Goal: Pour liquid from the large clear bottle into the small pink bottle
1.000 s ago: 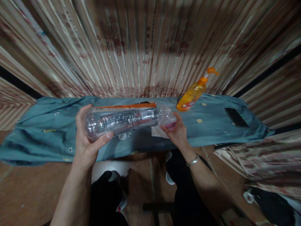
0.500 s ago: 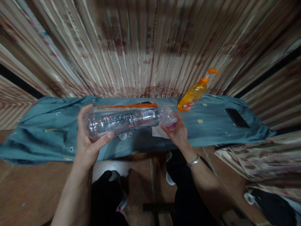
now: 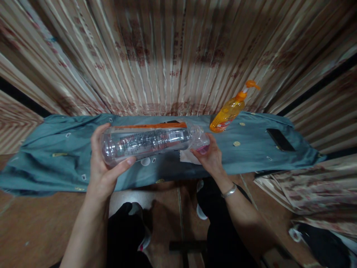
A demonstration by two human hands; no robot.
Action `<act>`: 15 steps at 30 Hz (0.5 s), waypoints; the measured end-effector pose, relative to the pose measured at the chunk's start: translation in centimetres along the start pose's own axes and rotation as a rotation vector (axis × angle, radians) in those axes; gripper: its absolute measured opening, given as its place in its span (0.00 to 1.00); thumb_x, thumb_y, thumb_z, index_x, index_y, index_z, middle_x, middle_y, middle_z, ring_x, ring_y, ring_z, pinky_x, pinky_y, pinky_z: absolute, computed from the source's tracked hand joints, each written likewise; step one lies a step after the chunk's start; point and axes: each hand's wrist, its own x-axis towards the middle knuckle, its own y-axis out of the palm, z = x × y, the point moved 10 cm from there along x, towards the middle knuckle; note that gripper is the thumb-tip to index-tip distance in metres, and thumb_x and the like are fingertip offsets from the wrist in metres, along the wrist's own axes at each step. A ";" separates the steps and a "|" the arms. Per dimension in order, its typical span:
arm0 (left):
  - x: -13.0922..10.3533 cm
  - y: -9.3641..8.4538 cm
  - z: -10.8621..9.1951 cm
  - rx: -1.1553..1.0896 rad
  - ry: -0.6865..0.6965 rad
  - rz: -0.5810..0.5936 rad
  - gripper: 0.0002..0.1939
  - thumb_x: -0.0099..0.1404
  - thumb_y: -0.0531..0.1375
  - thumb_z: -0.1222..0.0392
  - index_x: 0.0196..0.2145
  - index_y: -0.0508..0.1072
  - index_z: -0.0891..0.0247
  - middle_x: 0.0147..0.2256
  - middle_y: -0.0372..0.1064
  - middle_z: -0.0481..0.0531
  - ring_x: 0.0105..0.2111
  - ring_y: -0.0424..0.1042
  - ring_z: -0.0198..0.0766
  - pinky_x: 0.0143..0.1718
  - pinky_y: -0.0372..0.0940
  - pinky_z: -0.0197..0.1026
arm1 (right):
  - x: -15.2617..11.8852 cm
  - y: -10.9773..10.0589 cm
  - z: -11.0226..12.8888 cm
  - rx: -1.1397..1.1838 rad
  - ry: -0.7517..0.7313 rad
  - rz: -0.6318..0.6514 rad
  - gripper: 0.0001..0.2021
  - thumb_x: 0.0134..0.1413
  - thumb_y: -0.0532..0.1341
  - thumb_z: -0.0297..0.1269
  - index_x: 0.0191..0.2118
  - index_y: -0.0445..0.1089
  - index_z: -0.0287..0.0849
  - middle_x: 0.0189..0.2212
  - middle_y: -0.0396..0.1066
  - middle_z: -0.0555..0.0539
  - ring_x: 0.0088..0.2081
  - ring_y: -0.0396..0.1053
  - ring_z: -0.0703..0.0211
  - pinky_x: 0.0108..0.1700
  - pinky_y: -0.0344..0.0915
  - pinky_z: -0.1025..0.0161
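A large clear plastic bottle point(image 3: 150, 139) with an orange-edged label lies sideways in the air above the blue-green cloth. My left hand point(image 3: 104, 163) is wrapped round its base, thumb along the lower side. At the neck end, my right hand point(image 3: 210, 154) grips a small clear piece with pink in it point(image 3: 204, 148); whether this is a cup or part of the bottle I cannot tell. Beneath the neck, a whitish paper or cloth point(image 3: 188, 157) lies partly hidden by my right hand.
An orange pump bottle point(image 3: 228, 113) stands at the back right of the cloth-covered table point(image 3: 251, 149). Farther right lies a black phone point(image 3: 280, 140). A dark object point(image 3: 171, 121) shows behind the bottle. Patterned curtains point(image 3: 173, 56) hang behind the table.
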 end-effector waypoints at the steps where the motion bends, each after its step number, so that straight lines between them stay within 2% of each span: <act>1: 0.0 0.0 0.0 0.003 0.001 -0.001 0.50 0.44 0.76 0.45 0.64 0.63 0.43 0.56 0.65 0.52 0.53 0.68 0.52 0.59 0.63 0.60 | 0.0 0.0 0.0 0.003 -0.001 -0.003 0.42 0.44 0.73 0.52 0.62 0.62 0.39 0.57 0.73 0.34 0.57 0.73 0.39 0.59 0.70 0.42; 11: 0.0 0.2 -0.1 0.010 0.013 0.005 0.50 0.45 0.75 0.44 0.64 0.63 0.44 0.57 0.65 0.53 0.54 0.68 0.52 0.59 0.64 0.60 | 0.0 0.1 -0.2 -0.008 0.011 0.009 0.43 0.43 0.74 0.50 0.62 0.62 0.38 0.58 0.72 0.32 0.58 0.73 0.38 0.59 0.70 0.42; 15: 0.0 0.2 0.0 -0.019 -0.001 -0.001 0.50 0.44 0.76 0.46 0.63 0.63 0.43 0.56 0.65 0.52 0.52 0.68 0.51 0.57 0.65 0.58 | -0.1 -0.1 0.0 -0.009 -0.011 -0.024 0.42 0.43 0.74 0.51 0.62 0.62 0.39 0.58 0.72 0.33 0.58 0.72 0.39 0.60 0.70 0.43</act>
